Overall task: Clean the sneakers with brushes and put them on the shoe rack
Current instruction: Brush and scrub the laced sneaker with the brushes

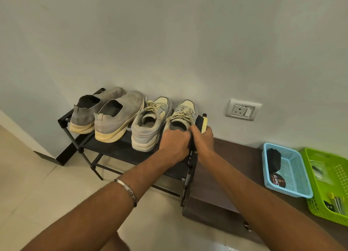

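Laced sneaker, pale grey with yellowed toe and laces, sits rightmost on rack top shelf; left hand grips its heel, right hand holds brush against its side. Its mate and two grey slip-ons stand alongside. Blue basket tin reads "Cherry"; bangle lettering illegible.

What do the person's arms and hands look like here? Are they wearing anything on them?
Both forearms are bare, with no sleeves in view and no gloves on the left hand or the right hand. The only thing worn is a slim silver-coloured metal bangle round the left wrist, with engraved lettering too small to read fully. No rings or watch are visible.
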